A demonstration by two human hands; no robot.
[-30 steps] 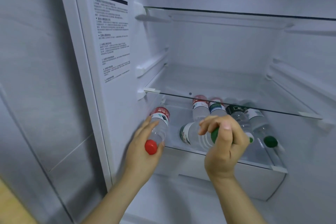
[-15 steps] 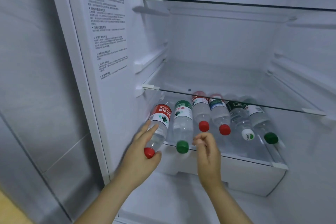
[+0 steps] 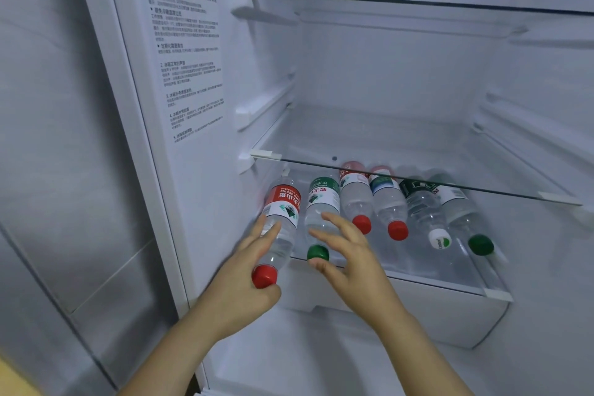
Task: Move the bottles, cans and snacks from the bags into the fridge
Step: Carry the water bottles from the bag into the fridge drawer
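Note:
Inside the open fridge, several water bottles lie side by side on the lowest glass shelf, caps toward me. My left hand holds the leftmost, red-capped bottle: fingers lie along its side, the thumb wraps under the cap, and the cap end sticks out past the shelf's front edge. My right hand hovers with fingers spread over the green-capped bottle, which lies on the shelf beside it; the thumb is just below its cap. No bags are in view.
Further right lie two red-capped bottles, a white-capped one and another green-capped one. A bare glass shelf hangs just above them, another higher up. A white drawer sits below. The fridge's left wall carries a printed label.
My right hand laid the green-capped bottle straight on the shelf, let it go and spread its fingers over it. My left hand kept hold of the red-capped bottle.

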